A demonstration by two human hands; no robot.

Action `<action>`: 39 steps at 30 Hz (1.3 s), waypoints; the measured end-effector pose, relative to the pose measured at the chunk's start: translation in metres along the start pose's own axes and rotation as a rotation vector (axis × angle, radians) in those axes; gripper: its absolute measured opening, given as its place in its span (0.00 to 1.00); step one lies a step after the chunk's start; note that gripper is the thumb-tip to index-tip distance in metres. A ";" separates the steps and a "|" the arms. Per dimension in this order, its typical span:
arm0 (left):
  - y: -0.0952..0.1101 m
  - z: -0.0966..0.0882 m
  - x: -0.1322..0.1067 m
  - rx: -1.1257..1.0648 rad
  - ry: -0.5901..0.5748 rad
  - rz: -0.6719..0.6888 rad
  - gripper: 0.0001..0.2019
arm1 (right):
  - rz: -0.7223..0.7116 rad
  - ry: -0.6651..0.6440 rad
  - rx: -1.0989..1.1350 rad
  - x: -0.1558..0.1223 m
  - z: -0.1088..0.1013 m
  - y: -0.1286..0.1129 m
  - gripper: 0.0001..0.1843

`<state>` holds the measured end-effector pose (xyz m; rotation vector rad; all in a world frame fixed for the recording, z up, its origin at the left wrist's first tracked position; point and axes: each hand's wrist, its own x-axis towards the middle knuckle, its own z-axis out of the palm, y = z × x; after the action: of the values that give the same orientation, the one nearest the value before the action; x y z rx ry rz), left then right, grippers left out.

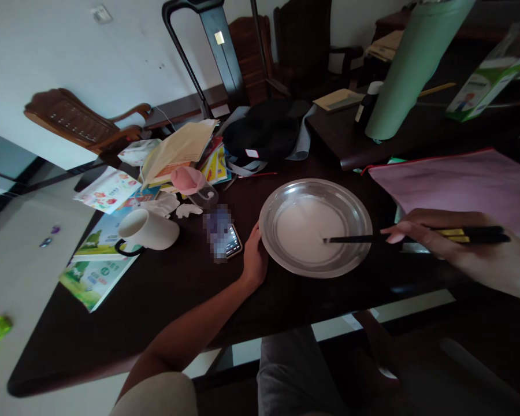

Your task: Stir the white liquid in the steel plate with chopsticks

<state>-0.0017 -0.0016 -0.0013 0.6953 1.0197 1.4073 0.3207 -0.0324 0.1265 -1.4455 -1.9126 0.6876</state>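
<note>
A shiny metal basin [274,247] stands on the dark table, with whitish contents [307,222] across its bottom; whether they are liquid or powder I cannot tell. My left hand [255,260] grips the basin's left side, its fingers partly hidden behind the rim. From the right, my right hand [442,240] holds black chopsticks with gold bands [359,238]. Their tips reach into the middle of the basin and touch the white contents.
Left of the basin are a phone [233,240], a white mug [149,230], a pink-lidded cup [190,182] and booklets [101,277]. A black bag [264,130] sits behind. To the right are a pink zip pouch [455,179] and a tall green cylinder [411,75].
</note>
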 end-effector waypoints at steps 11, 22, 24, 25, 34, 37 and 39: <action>-0.001 -0.002 0.001 -0.013 0.007 -0.007 0.21 | -0.158 0.022 0.225 0.019 0.061 0.015 0.15; -0.001 0.000 0.000 -0.018 0.010 -0.009 0.20 | 0.102 0.153 0.025 0.002 0.008 0.007 0.31; -0.002 -0.001 0.001 -0.016 0.015 -0.015 0.20 | 0.066 0.088 0.067 0.000 0.015 0.006 0.29; -0.002 -0.001 0.001 -0.016 0.016 -0.015 0.20 | 0.035 0.048 0.094 0.001 0.021 0.006 0.28; 0.000 -0.001 0.002 -0.004 0.000 -0.010 0.20 | -0.097 0.031 0.199 0.024 0.058 0.020 0.19; 0.000 0.000 0.001 -0.006 0.009 -0.014 0.20 | -0.054 0.097 0.112 0.023 0.040 0.018 0.19; 0.000 0.001 0.000 -0.006 0.014 -0.018 0.20 | -0.007 0.156 0.046 0.018 0.024 0.014 0.21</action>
<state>-0.0014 -0.0010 -0.0007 0.6718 1.0296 1.4011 0.3080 -0.0120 0.1031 -1.4203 -1.7704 0.5938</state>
